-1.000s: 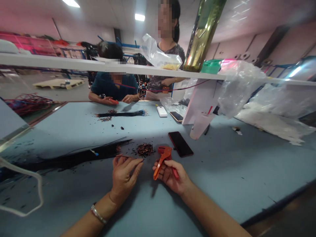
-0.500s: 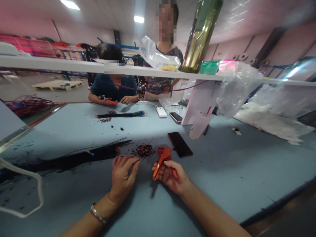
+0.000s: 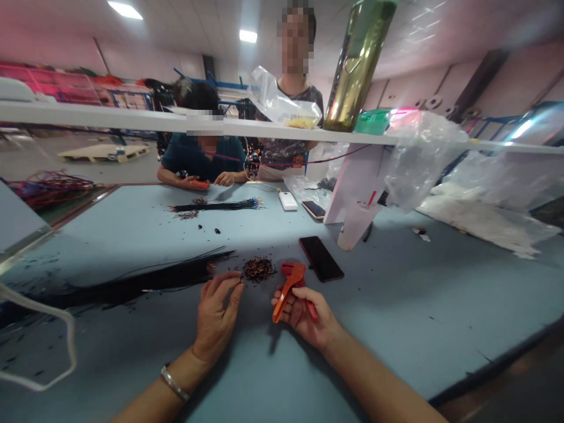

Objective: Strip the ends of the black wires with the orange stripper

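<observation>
My right hand holds an orange and red hand tool, its jaws pointing away from me. To its left, my left hand is closed in a pinch; a thin dark piece, perhaps a wire end, shows at the fingertips, too small to make out. Beyond the gap between the hands lies a small pile of black and copper-coloured offcuts. A long bundle of black wires stretches from the far left to just behind my left hand.
A black phone, a plastic cup and a white power bank are on the table. A shelf crosses above, carrying a bottle. Two people are behind it, one holding a red tool. A white cable curves at left.
My left hand has moved slightly left, away from the tool. The small blue-tipped piece on the wire bundle has shifted left and down. My right hand stays nearly still.
</observation>
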Demonstrator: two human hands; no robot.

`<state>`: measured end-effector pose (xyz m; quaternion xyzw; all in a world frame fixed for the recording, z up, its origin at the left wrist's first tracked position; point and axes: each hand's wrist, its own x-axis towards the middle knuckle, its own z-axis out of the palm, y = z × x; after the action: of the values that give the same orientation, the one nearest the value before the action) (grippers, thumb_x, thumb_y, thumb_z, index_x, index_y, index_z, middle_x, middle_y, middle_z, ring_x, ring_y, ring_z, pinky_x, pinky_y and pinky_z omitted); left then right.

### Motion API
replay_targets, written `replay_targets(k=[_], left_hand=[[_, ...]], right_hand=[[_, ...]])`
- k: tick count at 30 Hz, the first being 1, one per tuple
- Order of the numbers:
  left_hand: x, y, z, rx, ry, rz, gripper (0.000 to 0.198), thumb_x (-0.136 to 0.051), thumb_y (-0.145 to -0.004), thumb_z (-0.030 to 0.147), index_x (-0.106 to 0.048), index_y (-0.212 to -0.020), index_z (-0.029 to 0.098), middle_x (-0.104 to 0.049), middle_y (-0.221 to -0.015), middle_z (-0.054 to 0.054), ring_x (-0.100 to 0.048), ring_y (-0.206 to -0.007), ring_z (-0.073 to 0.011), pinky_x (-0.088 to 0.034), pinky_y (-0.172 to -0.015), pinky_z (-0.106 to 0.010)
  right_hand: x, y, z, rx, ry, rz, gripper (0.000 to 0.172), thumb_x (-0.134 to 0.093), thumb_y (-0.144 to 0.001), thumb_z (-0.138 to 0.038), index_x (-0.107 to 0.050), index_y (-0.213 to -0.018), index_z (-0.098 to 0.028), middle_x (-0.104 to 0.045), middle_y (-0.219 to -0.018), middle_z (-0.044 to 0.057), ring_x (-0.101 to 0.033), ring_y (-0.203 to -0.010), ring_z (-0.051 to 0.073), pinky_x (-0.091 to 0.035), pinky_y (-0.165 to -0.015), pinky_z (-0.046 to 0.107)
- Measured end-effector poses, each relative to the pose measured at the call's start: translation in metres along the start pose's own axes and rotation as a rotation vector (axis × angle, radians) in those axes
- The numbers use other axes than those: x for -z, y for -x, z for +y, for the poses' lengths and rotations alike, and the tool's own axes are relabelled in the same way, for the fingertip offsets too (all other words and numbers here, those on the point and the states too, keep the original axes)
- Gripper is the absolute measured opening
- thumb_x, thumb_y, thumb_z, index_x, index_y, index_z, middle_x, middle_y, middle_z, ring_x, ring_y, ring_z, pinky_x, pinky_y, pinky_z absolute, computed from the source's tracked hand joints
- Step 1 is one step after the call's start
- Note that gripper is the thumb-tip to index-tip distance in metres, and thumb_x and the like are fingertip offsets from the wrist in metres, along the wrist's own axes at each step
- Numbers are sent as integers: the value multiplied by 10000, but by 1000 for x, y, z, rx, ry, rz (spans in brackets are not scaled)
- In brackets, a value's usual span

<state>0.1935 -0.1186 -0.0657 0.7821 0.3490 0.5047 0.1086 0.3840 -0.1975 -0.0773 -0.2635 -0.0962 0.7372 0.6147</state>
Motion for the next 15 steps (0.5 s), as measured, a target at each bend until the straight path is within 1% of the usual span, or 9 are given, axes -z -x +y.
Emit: replay_targets(k=[2,6,12,15], left_hand=[[0,0,-1,-19,-13,-9,125,-532,-896,252,-642,-852,212,-681,-907,-26,-602,-870,-171,-419,-840,-334],[1,-1,-1,-33,-42,-11,149,-540,-888,259,-654,-804,213,-660,-714,8,-566,-708,-158,-400,-776,-317],[0,1,-3,14,-44,16,181,-532,-894,319,-678,-852,221,-632,-627,37,-532,-604,-134,-387,-792,-322],[0,1,-5,14,-71,27,178,-536,-891,322,-676,-852,219,-662,-679,28,-542,-617,-134,-382,-806,-328]], right_hand=[[1,0,0,4,4,0,173,-546,-752,-172,-684,-816,-89,-728,-826,101,-689,-797,227,-499,-755,355],[3,-1,0,13,16,-8,175,-541,-758,-173,-682,-824,-92,-727,-839,101,-687,-809,225,-494,-770,361],[2,-1,0,9,8,-5,174,-565,-740,-178,-680,-832,-85,-726,-838,99,-690,-805,224,-494,-767,349],[3,-1,0,12,6,-13,171,-561,-744,-174,-675,-840,-91,-725,-839,99,-691,-809,225,-493,-767,351]])
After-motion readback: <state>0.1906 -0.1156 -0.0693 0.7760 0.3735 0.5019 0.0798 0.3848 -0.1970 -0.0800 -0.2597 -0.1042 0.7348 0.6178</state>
